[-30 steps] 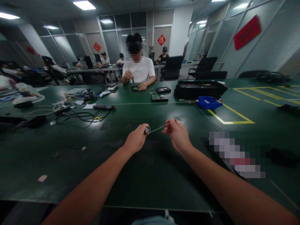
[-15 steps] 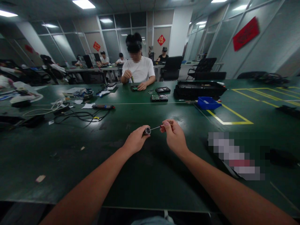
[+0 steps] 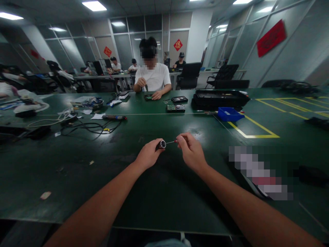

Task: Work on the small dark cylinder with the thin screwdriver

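Metal-shafted tool [image 3: 171,142] pinched in our right hand [image 3: 191,151], we point it leftward at the dark cylinder [image 3: 161,144] our left hand [image 3: 148,154] grasps.

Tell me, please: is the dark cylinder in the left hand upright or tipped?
Tipped: the dark cylinder runs leftward from its visible round end into the grip of the left hand.

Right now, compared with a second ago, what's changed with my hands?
Your right hand has shifted slightly left, bringing the thin tool closer to the dark cylinder; the tool's shaft now lies more level, with less showing. Nothing was visibly taken up or let go. Your left hand still holds the cylinder in about the same place.
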### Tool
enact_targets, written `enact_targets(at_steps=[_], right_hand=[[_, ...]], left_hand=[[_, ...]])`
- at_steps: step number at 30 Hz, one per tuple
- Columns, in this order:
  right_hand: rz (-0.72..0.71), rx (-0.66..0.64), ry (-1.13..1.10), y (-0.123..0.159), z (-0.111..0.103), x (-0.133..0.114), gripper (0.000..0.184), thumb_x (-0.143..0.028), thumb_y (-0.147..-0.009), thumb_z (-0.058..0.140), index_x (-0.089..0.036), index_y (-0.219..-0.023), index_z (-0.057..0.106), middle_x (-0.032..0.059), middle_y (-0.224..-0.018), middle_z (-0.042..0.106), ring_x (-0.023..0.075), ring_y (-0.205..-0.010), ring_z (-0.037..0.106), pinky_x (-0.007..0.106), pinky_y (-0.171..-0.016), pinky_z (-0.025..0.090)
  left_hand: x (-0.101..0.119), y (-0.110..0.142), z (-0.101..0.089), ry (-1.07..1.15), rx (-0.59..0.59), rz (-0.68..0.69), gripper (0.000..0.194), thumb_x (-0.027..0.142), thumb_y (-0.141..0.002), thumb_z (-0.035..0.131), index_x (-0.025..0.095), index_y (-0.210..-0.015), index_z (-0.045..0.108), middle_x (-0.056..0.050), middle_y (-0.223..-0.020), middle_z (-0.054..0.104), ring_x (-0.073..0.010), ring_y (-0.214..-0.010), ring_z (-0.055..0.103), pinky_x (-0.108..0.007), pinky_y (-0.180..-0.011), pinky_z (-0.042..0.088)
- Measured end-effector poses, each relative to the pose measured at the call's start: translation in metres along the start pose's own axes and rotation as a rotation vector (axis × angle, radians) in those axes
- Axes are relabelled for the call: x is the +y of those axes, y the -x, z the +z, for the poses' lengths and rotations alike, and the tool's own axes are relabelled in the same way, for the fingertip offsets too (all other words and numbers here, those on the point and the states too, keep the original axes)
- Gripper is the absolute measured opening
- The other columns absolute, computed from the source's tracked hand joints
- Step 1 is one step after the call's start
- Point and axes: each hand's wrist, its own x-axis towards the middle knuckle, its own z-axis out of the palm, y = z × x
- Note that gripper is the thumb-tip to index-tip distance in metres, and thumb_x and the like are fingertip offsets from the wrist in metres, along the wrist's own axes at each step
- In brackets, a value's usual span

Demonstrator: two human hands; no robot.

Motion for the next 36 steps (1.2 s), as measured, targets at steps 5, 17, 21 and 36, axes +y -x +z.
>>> enact_targets(at_steps=[5,17,21,36], right_hand=[[0.128,0.066,-0.342,-0.005,0.005,0.008,0.02,-0.04,-0.092,0.059,-0.021,-0.099,0.061,0.0035,-0.085,0.067,0.0178,-0.078,0.065,0.035,-0.077,0.052],[0.225,0.19,-0.32,-0.013,0.002,0.022,0.026,-0.046,-0.095,0.053,-0.021,-0.091,0.059,0.0023,-0.08,0.064,0.0162,-0.07,0.061,0.033,-0.068,0.052],[0.137,0.162,-0.162,-0.008,0.001,0.015,0.027,-0.045,-0.098,0.048,-0.02,-0.095,0.058,0.003,-0.08,0.065,0.0174,-0.072,0.062,0.033,-0.07,0.049],[-0.085,-0.049,0.355,-0.008,-0.005,0.005,0.023,-0.038,-0.099,0.044,-0.021,-0.099,0.059,0.0059,-0.08,0.07,0.0211,-0.073,0.066,0.033,-0.068,0.043]], left_hand=[[0.001,-0.001,-0.002,-0.006,0.05,-0.018,0.021,0.022,-0.089,0.062,0.024,-0.111,0.062,-0.002,-0.099,0.068,-0.0177,-0.083,0.066,-0.03,-0.077,0.05],[0.003,-0.002,-0.005,-0.124,-0.043,0.0,0.025,0.022,-0.089,0.064,0.026,-0.113,0.064,-0.003,-0.107,0.068,-0.0206,-0.097,0.063,-0.032,-0.086,0.048],[0.005,-0.002,-0.005,-0.139,-0.057,-0.032,0.028,0.022,-0.089,0.064,0.027,-0.117,0.064,-0.004,-0.109,0.068,-0.0212,-0.1,0.063,-0.034,-0.091,0.048],[0.003,0.001,-0.002,-0.276,-0.118,-0.032,0.034,0.024,-0.091,0.059,0.032,-0.123,0.064,-0.004,-0.109,0.068,-0.0232,-0.101,0.064,-0.033,-0.086,0.049]])
